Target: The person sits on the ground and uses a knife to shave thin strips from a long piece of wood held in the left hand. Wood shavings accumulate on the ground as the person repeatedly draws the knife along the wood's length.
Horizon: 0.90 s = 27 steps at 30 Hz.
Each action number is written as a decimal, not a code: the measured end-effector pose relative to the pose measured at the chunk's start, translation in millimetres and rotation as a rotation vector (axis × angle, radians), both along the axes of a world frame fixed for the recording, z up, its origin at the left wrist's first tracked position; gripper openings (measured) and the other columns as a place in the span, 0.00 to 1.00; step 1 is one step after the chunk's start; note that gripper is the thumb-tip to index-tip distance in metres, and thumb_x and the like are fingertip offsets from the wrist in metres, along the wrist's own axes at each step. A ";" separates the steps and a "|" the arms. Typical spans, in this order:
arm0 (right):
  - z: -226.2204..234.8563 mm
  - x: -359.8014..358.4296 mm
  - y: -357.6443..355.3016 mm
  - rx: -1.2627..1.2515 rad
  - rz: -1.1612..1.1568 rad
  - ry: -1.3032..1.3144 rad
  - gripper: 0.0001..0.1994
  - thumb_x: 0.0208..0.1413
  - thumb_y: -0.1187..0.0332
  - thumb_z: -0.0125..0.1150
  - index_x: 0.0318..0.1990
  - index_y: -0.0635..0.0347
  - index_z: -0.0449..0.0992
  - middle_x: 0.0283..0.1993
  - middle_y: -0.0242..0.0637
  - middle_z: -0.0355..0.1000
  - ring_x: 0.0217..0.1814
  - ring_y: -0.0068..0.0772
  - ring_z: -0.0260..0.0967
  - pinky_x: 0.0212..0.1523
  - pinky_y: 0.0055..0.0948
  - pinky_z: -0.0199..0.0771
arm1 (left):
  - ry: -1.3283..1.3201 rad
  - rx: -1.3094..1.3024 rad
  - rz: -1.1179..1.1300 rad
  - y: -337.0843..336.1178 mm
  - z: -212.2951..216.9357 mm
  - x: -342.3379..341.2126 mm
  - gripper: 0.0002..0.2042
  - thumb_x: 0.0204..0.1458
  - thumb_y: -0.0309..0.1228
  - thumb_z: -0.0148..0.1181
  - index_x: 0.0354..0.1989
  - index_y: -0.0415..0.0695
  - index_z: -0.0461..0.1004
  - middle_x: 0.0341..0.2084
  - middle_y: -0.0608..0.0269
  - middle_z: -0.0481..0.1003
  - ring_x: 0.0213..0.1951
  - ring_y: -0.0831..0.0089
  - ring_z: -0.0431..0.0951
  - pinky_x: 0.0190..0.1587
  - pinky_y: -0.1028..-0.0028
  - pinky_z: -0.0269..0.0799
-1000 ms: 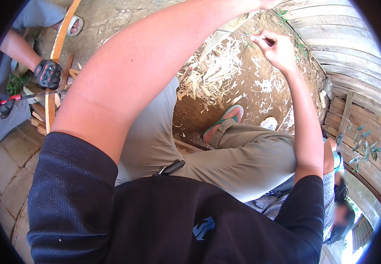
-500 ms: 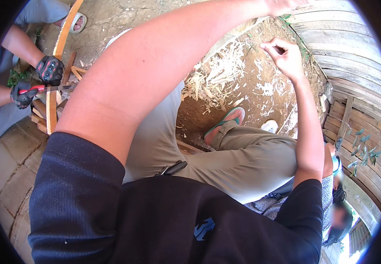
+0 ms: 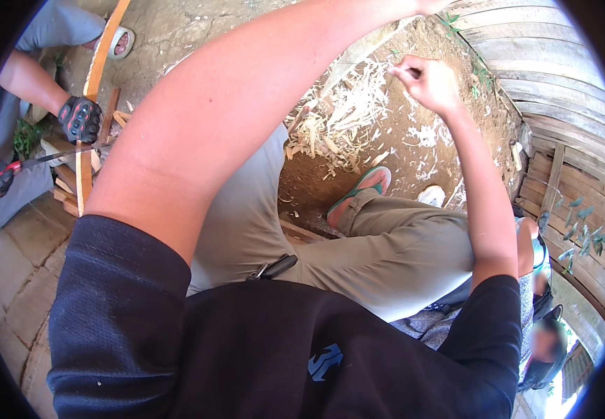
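My left arm stretches across the upper part of the view. My left hand (image 3: 431, 5) is cut off by the top edge, so its fingers are hidden. My right hand (image 3: 431, 85) is raised over the dirt ground, fingers curled and thumb pressed toward the forefinger. Whatever it holds, if anything, cannot be made out. Below and left of it lies a heap of pale wood shavings (image 3: 348, 115). At the far left a co-worker's gloved hand (image 3: 80, 119) rests by a long wooden strip (image 3: 83, 174). The co-worker's other gloved hand grips a red-handled saw (image 3: 31, 162) laid across that strip.
A weathered plank wall (image 3: 547, 52) runs along the right. My foot wears a green-edged flip-flop (image 3: 370, 187) on the dirt. Wood pieces (image 3: 65, 199) lie under the strip on the left. Another person (image 3: 543, 342) is at the lower right, near a leafy twig (image 3: 585, 230).
My right hand has moved left, still curled. My left hand has slid up and left, mostly out of view. The co-worker has drawn the saw back to the left.
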State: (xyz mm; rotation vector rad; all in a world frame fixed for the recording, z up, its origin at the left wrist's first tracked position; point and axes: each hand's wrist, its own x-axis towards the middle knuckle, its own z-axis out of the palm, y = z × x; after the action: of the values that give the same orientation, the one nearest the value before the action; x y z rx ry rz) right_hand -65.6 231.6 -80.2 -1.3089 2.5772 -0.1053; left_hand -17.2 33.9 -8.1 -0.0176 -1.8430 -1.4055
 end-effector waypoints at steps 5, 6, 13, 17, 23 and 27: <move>-6.9 5.6 -14.6 0.082 0.023 -0.070 0.14 0.61 0.49 0.64 0.32 0.45 0.83 0.29 0.33 0.81 0.33 0.37 0.81 0.39 0.36 0.78 | 0.168 -0.006 0.009 2.9 -20.4 -18.8 0.32 0.55 0.60 0.59 0.53 0.42 0.79 0.45 0.40 0.80 0.49 0.42 0.79 0.51 0.55 0.74; -3.3 3.7 -10.2 0.064 0.015 -0.102 0.14 0.61 0.49 0.64 0.32 0.46 0.83 0.30 0.33 0.82 0.34 0.36 0.81 0.39 0.36 0.78 | 0.177 -0.009 -0.003 4.2 -20.8 -19.1 0.32 0.55 0.60 0.60 0.53 0.42 0.78 0.45 0.39 0.80 0.50 0.42 0.79 0.51 0.55 0.73; 9.2 -19.8 30.0 -0.334 -0.090 -0.199 0.10 0.58 0.58 0.73 0.33 0.53 0.85 0.23 0.24 0.77 0.23 0.11 0.61 0.27 0.22 0.63 | 0.128 -0.011 0.013 3.0 -15.5 -17.6 0.33 0.53 0.61 0.60 0.52 0.43 0.79 0.45 0.39 0.79 0.49 0.41 0.79 0.52 0.52 0.73; 17.8 -10.6 21.8 -0.361 -0.078 -0.105 0.10 0.59 0.61 0.73 0.32 0.58 0.84 0.20 0.22 0.69 0.23 0.11 0.56 0.25 0.21 0.57 | 0.037 -0.033 0.082 -1.1 -15.9 -18.2 0.30 0.53 0.60 0.61 0.51 0.45 0.80 0.44 0.40 0.80 0.48 0.42 0.79 0.50 0.51 0.73; 9.6 -10.3 15.8 -0.323 -0.105 -0.088 0.13 0.59 0.53 0.70 0.31 0.51 0.83 0.24 0.26 0.78 0.24 0.18 0.67 0.30 0.25 0.68 | 0.130 0.010 0.051 -0.6 -9.0 -11.8 0.24 0.55 0.55 0.62 0.46 0.46 0.80 0.38 0.42 0.81 0.43 0.42 0.80 0.45 0.51 0.74; 13.7 4.6 -5.1 -0.215 -0.116 -0.119 0.15 0.59 0.51 0.69 0.31 0.52 0.81 0.24 0.29 0.78 0.25 0.22 0.69 0.33 0.27 0.71 | 0.167 -0.036 0.119 1.2 -10.9 -9.7 0.23 0.57 0.55 0.60 0.44 0.47 0.81 0.36 0.44 0.82 0.40 0.42 0.81 0.42 0.51 0.75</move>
State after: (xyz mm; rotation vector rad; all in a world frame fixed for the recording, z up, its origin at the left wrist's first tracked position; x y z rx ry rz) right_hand -61.0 226.5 -66.4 -1.1798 2.5943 -0.4791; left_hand -26.9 35.1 -19.0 -0.0419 -1.7032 -1.2498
